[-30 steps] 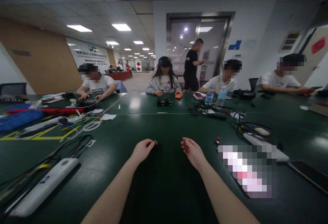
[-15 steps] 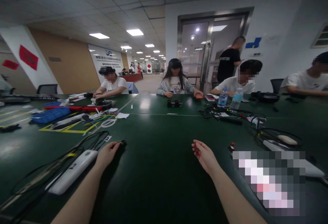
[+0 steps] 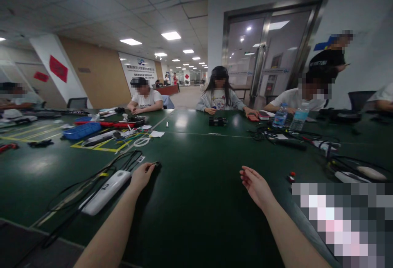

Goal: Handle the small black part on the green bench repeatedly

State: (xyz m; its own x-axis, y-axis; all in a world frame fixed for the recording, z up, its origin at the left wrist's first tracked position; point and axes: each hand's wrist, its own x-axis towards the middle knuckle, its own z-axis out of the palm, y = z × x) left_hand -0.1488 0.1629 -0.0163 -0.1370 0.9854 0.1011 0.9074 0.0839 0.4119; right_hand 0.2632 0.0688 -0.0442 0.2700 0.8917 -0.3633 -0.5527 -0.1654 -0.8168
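My left hand (image 3: 143,176) pinches a small dark object (image 3: 157,164) between thumb and fingertips, just above the green table (image 3: 196,186). Its kind is too small to make out. Just left of that wrist lies a white power strip (image 3: 106,192) marked 2, with black cables (image 3: 119,165) running beside it. My right hand (image 3: 254,185) is apart from it on the other side, palm turned inward, fingers loosely bent and a little apart. Nothing shows in it.
A blue tray (image 3: 82,130), a coil of white cable (image 3: 141,141) and tangled wires lie at the left. Across the table sit several people, with a black object (image 3: 218,121) before the middle one. Water bottles (image 3: 299,117) and black cables (image 3: 276,135) are at the right.
The view has swung left, so the table and its items sit farther right in the picture. A standing person in black has moved right by the door. Both my hands keep their pose.
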